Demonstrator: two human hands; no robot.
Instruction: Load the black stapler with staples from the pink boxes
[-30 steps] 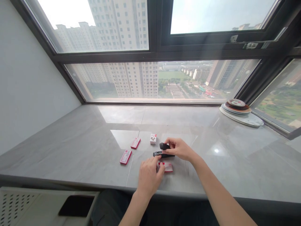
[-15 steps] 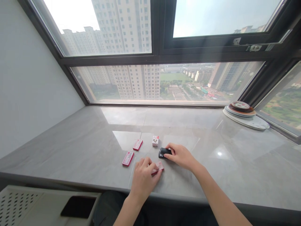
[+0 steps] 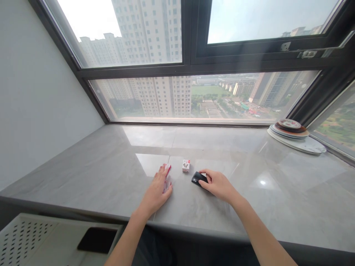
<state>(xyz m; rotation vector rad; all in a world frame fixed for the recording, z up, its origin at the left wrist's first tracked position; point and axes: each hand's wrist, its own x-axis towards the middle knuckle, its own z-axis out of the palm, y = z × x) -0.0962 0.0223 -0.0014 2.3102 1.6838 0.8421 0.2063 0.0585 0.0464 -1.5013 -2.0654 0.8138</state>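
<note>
My left hand (image 3: 155, 187) reaches over the left group of small boxes, thumb and fingers around a flat pink-and-white box (image 3: 167, 184) that is mostly covered. Just beyond the fingertips shows the red edge of another flat box (image 3: 168, 168). The rest of that group is hidden under the hand. My right hand (image 3: 219, 184) grips a small black stapler (image 3: 198, 177) by its right end, low over the counter. Between the hands and a little farther back stands a small white box (image 3: 186, 166) with red marks and a dark picture on it.
The grey stone counter (image 3: 97, 177) runs up to a large window. A stack of plates (image 3: 290, 133) sits at its right back corner. Below the front edge, at left, a dark phone-like slab (image 3: 97, 239) lies on a white perforated surface (image 3: 41, 244).
My left hand has moved left and away from me, carrying the pink-and-white box from near the stapler to the other flat boxes. My right hand keeps hold of the stapler, now turned slightly.
</note>
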